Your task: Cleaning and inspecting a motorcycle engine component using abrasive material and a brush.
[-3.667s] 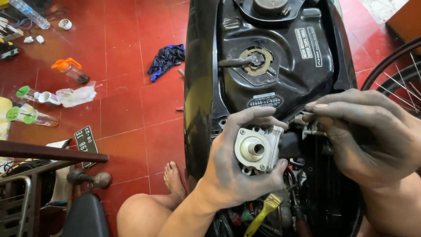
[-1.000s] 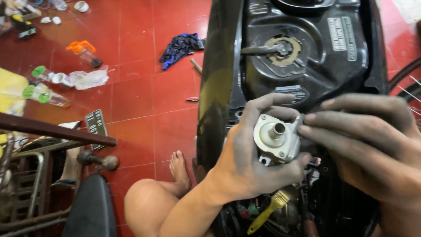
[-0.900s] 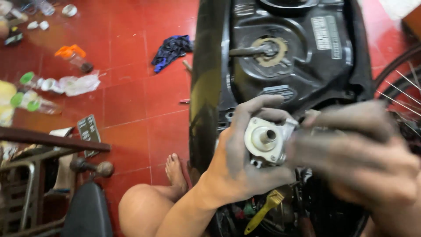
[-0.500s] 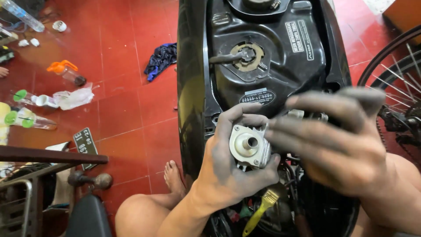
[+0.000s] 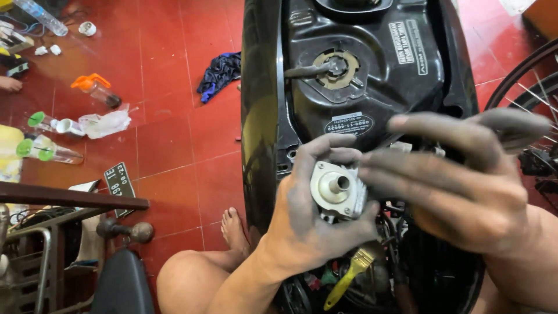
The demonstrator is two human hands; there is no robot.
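Beyond both hands stands the black motorcycle body (image 5: 354, 75). The grimy right hand (image 5: 459, 180) spreads its fingers against the small metal housing (image 5: 337, 189), which the left hand (image 5: 317, 209) grips firmly. Below them pokes a yellow-handled brush (image 5: 349, 276).

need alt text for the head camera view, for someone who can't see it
Two grease-blackened hands hold a small pale metal part with a short central tube: the left hand cups it, the right hand closes over its side. Behind them is a black motorcycle body; a yellow-handled brush lies below, over red floor tiles.
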